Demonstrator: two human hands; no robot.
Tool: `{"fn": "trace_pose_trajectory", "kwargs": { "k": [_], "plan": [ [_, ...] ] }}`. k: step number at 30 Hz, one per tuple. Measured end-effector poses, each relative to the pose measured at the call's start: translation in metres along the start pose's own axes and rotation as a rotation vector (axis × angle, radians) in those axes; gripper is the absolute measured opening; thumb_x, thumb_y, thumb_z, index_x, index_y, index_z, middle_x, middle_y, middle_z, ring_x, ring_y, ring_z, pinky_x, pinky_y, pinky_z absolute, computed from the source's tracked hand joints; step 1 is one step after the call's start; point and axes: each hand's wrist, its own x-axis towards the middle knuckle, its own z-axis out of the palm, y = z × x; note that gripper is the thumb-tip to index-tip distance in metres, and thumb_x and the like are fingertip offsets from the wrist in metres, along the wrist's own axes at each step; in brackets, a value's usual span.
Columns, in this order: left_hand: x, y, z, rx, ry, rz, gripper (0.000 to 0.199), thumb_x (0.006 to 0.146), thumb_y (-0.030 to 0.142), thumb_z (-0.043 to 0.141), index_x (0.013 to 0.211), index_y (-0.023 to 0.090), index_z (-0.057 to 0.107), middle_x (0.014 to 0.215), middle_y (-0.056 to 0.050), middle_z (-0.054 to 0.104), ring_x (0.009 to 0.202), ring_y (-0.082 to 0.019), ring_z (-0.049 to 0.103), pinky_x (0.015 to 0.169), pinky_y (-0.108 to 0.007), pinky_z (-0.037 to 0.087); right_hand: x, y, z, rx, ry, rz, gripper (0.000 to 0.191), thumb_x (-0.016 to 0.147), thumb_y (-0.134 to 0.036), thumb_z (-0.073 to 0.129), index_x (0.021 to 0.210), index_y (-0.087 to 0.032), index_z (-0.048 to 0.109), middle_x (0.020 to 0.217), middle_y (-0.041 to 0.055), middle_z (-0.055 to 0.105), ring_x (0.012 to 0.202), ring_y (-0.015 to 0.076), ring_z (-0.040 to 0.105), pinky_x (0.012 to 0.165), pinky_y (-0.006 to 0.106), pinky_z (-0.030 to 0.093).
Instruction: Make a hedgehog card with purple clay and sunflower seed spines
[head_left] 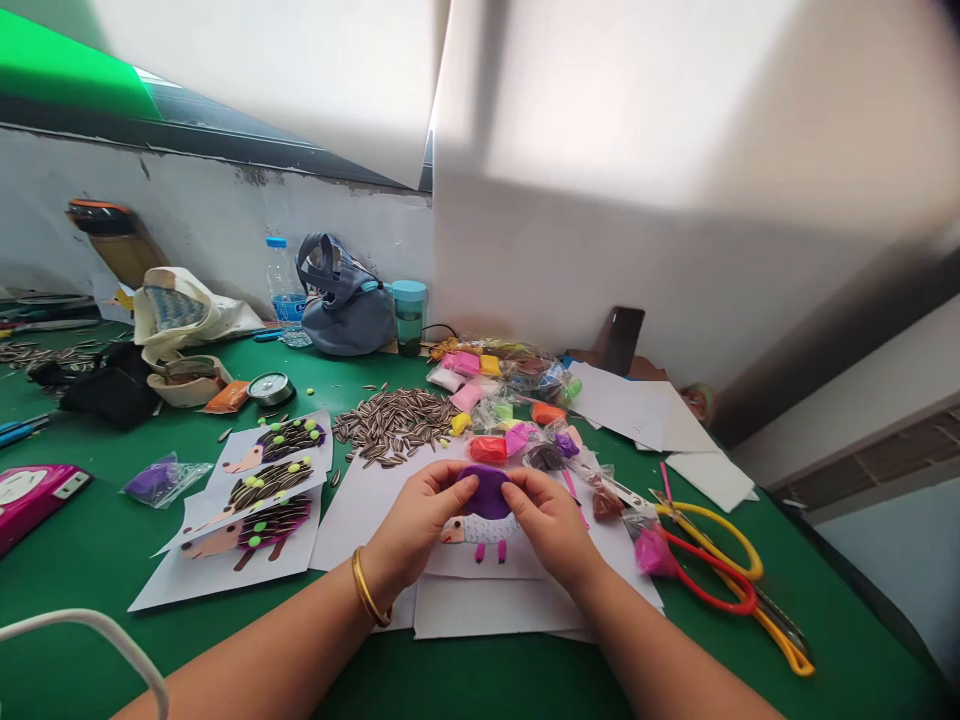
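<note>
My left hand (pixel 424 517) and my right hand (pixel 546 526) both press on a flattened lump of purple modelling clay (pixel 486 490). The clay lies on the body of a paper hedgehog drawing (pixel 477 530), which has pink legs and a white, scalloped body. Beneath it are several sheets of white paper (pixel 495 610). A gold bangle (pixel 370 588) circles my left wrist. To the left lie finished hedgehog pictures (pixel 262 500) covered in striped sunflower seeds and green dots.
A heap of sunflower seeds (pixel 394 425) and bagged coloured clays (pixel 495 400) lie just beyond my hands. Scissors with yellow and red handles (pixel 712 560) lie to the right. A water bottle (pixel 283 280), grey bag (pixel 343 300) and teal cup (pixel 409 315) stand by the wall.
</note>
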Motion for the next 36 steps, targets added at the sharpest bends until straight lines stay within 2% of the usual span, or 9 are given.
{"fn": "trace_pose_trajectory", "kwargs": {
  "k": [4,7,11,18,22,27,31,34,36],
  "plan": [
    [-0.0002,0.0014,0.0008,-0.026,0.017,-0.042,0.030,0.071,0.037,0.078,0.088,0.013,0.068,0.079,-0.004,0.069,0.069,-0.014,0.063,0.071,-0.028,0.051,0.0007,0.0006,0.0013,0.159,-0.023,0.071,0.027,0.085,-0.044,0.060,0.095,-0.019,0.066,0.086,0.0033,0.066,0.079,0.0177,0.061,0.071,0.030,0.050],
    [0.0007,-0.0001,-0.0004,0.008,0.015,-0.020,0.033,0.071,0.037,0.077,0.092,0.013,0.069,0.086,-0.007,0.071,0.075,-0.016,0.065,0.073,-0.029,0.052,0.0012,-0.0011,0.0021,0.211,-0.056,0.078,0.030,0.083,-0.044,0.064,0.100,-0.020,0.065,0.093,0.0042,0.067,0.086,0.0190,0.062,0.076,0.032,0.051],
    [0.0037,-0.0034,-0.0037,0.153,0.099,0.130,0.041,0.071,0.035,0.076,0.107,0.018,0.068,0.101,-0.008,0.072,0.088,-0.020,0.067,0.076,-0.031,0.053,0.0020,-0.0011,0.0024,0.198,-0.060,0.135,0.029,0.082,-0.044,0.065,0.094,-0.018,0.066,0.087,0.0033,0.067,0.080,0.0174,0.061,0.073,0.030,0.050],
    [0.0053,-0.0038,-0.0066,0.495,0.153,0.250,0.024,0.077,0.033,0.067,0.094,0.018,0.076,0.095,-0.007,0.075,0.091,-0.022,0.068,0.082,-0.033,0.055,0.0015,-0.0015,0.0042,0.228,-0.055,0.179,0.028,0.080,-0.044,0.067,0.092,-0.018,0.065,0.084,0.0020,0.065,0.077,0.0159,0.059,0.070,0.028,0.048],
    [0.0058,-0.0057,-0.0069,0.472,0.155,0.274,0.030,0.077,0.031,0.067,0.103,0.019,0.073,0.104,-0.006,0.074,0.094,-0.022,0.068,0.083,-0.033,0.056,0.0022,-0.0017,0.0042,0.242,-0.039,0.169,0.030,0.080,-0.044,0.066,0.095,-0.018,0.065,0.088,0.0027,0.066,0.082,0.0168,0.060,0.075,0.029,0.048],
    [0.0069,-0.0075,-0.0073,0.462,0.150,0.295,0.022,0.076,0.030,0.068,0.091,0.017,0.075,0.092,-0.006,0.074,0.087,-0.021,0.068,0.079,-0.032,0.057,0.0022,0.0015,0.0032,0.214,-0.027,0.158,0.029,0.081,-0.043,0.065,0.096,-0.018,0.065,0.090,0.0033,0.066,0.083,0.0175,0.060,0.076,0.029,0.048],
    [0.0038,-0.0081,-0.0059,0.446,0.061,0.224,0.032,0.079,0.031,0.065,0.108,0.020,0.070,0.103,-0.006,0.072,0.083,-0.019,0.068,0.064,-0.027,0.058,0.0011,0.0021,0.0039,0.179,-0.075,0.145,0.024,0.083,-0.040,0.062,0.094,-0.018,0.065,0.087,0.0029,0.066,0.080,0.0169,0.060,0.074,0.029,0.049],
    [0.0016,-0.0085,-0.0048,0.503,0.051,0.147,0.027,0.080,0.032,0.062,0.102,0.021,0.073,0.100,-0.007,0.071,0.075,-0.019,0.068,0.045,-0.021,0.053,0.0004,-0.0005,0.0048,0.105,-0.112,0.123,0.019,0.084,-0.035,0.061,0.091,-0.018,0.066,0.085,0.0029,0.066,0.079,0.0166,0.060,0.073,0.029,0.049],
    [0.0007,-0.0080,-0.0042,0.522,0.071,0.138,0.025,0.080,0.033,0.063,0.099,0.020,0.074,0.097,-0.007,0.071,0.074,-0.019,0.067,0.043,-0.020,0.052,0.0005,-0.0032,0.0051,0.069,-0.112,0.115,0.018,0.084,-0.033,0.060,0.091,-0.018,0.066,0.086,0.0030,0.067,0.079,0.0168,0.061,0.073,0.029,0.049]
  ]
}}
